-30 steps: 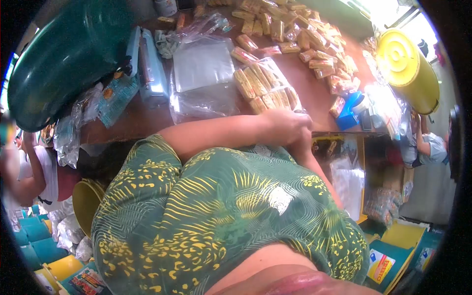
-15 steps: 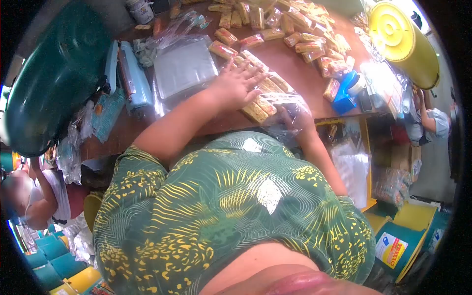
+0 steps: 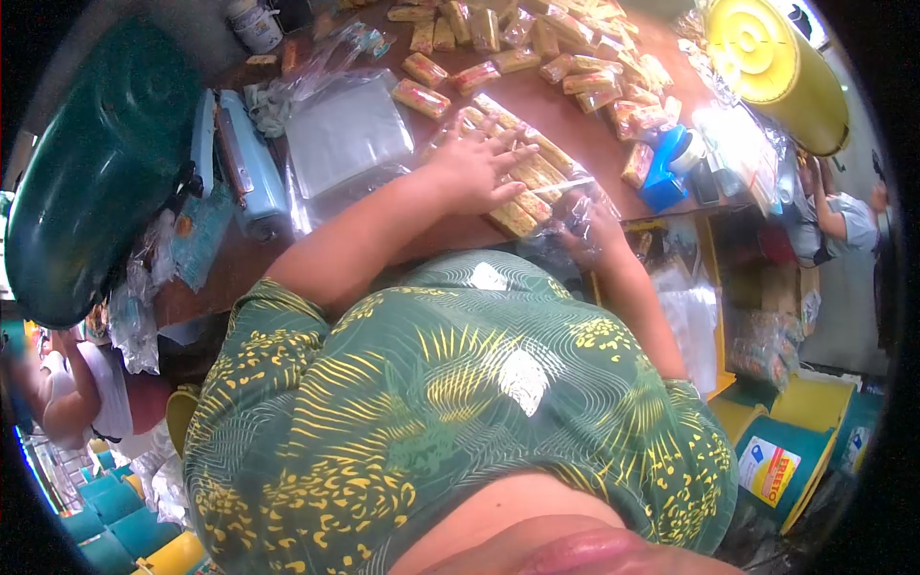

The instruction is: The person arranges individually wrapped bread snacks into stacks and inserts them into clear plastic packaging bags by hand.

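Observation:
My left hand [image 3: 474, 171] lies with its fingers spread over a block of wrapped snack packs [image 3: 539, 171], side by side in rows on the table. These packs are yellowish with red markings. A clear plastic bag [image 3: 596, 203] is around the near right end of the block, and a pale strip crosses it there. At that end my right hand [image 3: 596, 230] has its fingers closed on the bag's bunched film, which partly hides them. Beside my left forearm is a stack of flat clear bags [image 3: 347, 134].
Loose snack packs [image 3: 613, 81] are heaped across the far side of the table [image 3: 537, 101]. A blue tape dispenser [image 3: 666, 172] stands at the right. A dark green barrel [image 3: 101, 172] is on the left, a yellow one [image 3: 776, 72] at far right. Other people are at both sides.
My right hand has shifted slightly to the right with the bag's film. My left hand stays spread on the packs. The whole view has shifted a little.

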Demonstrator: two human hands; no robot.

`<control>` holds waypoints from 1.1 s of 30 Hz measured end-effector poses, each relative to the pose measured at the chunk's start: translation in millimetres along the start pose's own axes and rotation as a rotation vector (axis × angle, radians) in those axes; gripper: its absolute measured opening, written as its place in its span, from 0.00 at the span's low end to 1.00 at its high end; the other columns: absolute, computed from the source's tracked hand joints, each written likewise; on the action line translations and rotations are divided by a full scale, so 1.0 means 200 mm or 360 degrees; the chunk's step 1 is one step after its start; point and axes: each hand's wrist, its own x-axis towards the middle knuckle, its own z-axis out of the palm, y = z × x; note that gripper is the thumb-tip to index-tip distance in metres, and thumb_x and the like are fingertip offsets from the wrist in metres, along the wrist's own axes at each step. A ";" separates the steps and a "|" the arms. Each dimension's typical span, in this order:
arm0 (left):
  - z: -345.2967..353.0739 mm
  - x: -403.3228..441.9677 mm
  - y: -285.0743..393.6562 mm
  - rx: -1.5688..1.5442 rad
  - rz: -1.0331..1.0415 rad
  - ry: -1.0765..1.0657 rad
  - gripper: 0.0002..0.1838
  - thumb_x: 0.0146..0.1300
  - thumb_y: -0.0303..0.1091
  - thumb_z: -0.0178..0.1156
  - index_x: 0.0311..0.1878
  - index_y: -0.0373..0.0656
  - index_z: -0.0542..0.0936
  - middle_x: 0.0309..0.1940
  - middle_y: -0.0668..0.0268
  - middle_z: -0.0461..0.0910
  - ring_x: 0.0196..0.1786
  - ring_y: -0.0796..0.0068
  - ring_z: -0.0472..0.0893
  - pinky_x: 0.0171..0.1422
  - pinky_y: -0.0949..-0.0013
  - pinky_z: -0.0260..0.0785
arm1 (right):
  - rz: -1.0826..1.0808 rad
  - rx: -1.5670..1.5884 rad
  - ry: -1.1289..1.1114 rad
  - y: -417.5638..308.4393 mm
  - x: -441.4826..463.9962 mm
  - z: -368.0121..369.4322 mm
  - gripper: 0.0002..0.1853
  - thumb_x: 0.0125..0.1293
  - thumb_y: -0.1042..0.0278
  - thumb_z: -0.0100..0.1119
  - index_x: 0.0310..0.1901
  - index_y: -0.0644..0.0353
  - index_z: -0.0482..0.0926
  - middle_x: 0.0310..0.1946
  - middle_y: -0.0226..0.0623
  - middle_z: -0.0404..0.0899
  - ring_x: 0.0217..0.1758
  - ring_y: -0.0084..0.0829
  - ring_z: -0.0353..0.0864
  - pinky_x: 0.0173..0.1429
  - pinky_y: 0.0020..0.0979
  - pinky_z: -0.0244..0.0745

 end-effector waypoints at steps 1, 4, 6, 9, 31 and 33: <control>0.00 0.00 0.00 0.0012 -0.0005 -0.0014 0.35 0.74 0.64 0.40 0.81 0.65 0.56 0.82 0.67 0.51 0.83 0.50 0.47 0.80 0.30 0.28 | -0.0055 -0.0039 0.0056 -0.01 0.01 0.00 0.16 0.55 0.69 0.70 0.44 0.57 0.77 0.47 0.47 0.79 0.53 0.52 0.78 0.56 0.46 0.76; 0.01 -0.01 0.00 -0.0022 -0.0027 0.0007 0.35 0.74 0.65 0.40 0.81 0.65 0.56 0.82 0.67 0.51 0.83 0.50 0.47 0.80 0.30 0.28 | -0.0153 -0.0275 0.0144 0.00 0.01 0.03 0.13 0.54 0.70 0.68 0.42 0.56 0.78 0.43 0.43 0.78 0.51 0.50 0.77 0.54 0.46 0.76; 0.02 0.00 -0.01 -0.0055 -0.0031 0.0010 0.35 0.74 0.65 0.40 0.80 0.65 0.57 0.82 0.67 0.51 0.83 0.50 0.47 0.80 0.30 0.28 | -0.0123 -0.0587 0.0116 0.12 0.03 0.12 0.12 0.55 0.69 0.66 0.42 0.55 0.78 0.44 0.41 0.78 0.53 0.49 0.76 0.55 0.47 0.75; 0.01 0.01 -0.02 -0.0049 -0.0020 -0.0003 0.36 0.74 0.65 0.39 0.80 0.64 0.57 0.82 0.66 0.52 0.83 0.50 0.48 0.80 0.30 0.28 | -0.0050 -0.0530 0.0037 0.10 0.02 0.09 0.17 0.57 0.66 0.68 0.47 0.57 0.77 0.44 0.46 0.79 0.51 0.52 0.79 0.54 0.48 0.76; -0.50 -0.04 0.26 -0.0099 0.0320 -0.0325 0.18 0.63 0.49 0.65 0.38 0.42 0.86 0.38 0.58 0.84 0.44 0.57 0.85 0.49 0.55 0.79 | -0.0200 -0.1056 -0.0082 -0.15 0.12 -0.53 0.19 0.65 0.65 0.65 0.58 0.49 0.81 0.53 0.39 0.83 0.62 0.40 0.78 0.67 0.43 0.72; -0.69 -0.04 0.07 -0.0249 0.0335 0.0048 0.14 0.62 0.47 0.67 0.33 0.45 0.86 0.34 0.60 0.84 0.41 0.55 0.84 0.47 0.56 0.78 | -0.0371 -0.0949 0.0100 -0.18 0.22 -0.64 0.11 0.67 0.61 0.64 0.49 0.49 0.83 0.50 0.32 0.84 0.56 0.37 0.81 0.66 0.42 0.72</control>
